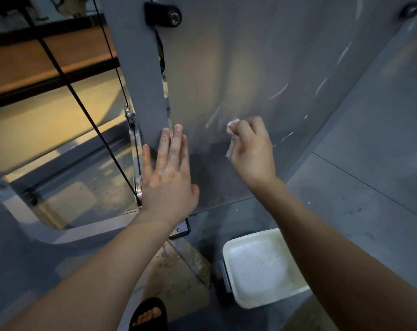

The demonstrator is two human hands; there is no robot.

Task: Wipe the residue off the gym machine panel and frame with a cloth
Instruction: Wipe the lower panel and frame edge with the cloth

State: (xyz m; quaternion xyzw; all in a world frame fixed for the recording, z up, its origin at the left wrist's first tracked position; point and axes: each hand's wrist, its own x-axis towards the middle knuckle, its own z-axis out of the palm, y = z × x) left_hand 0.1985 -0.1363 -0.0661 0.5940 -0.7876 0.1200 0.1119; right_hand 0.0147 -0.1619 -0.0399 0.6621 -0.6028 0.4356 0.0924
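Head view: left hand [169,173] flat, fingers straight, bracing the panel [250,56]; right hand [250,149] grips the cloth [231,132] there. Sweep firmly across the white streaks [278,91], probably residue.

White tub [269,302] of foamy water on floor [370,199]; black sandal [148,314] nearby.

Gym, a grey machine panel [250,68] stood against an upright frame [140,80], a black bolted bracket [162,16] joined them, black cables [99,139] ran down past pulleys [128,115] beside it, a speckled grey floor [358,187] lay beneath.
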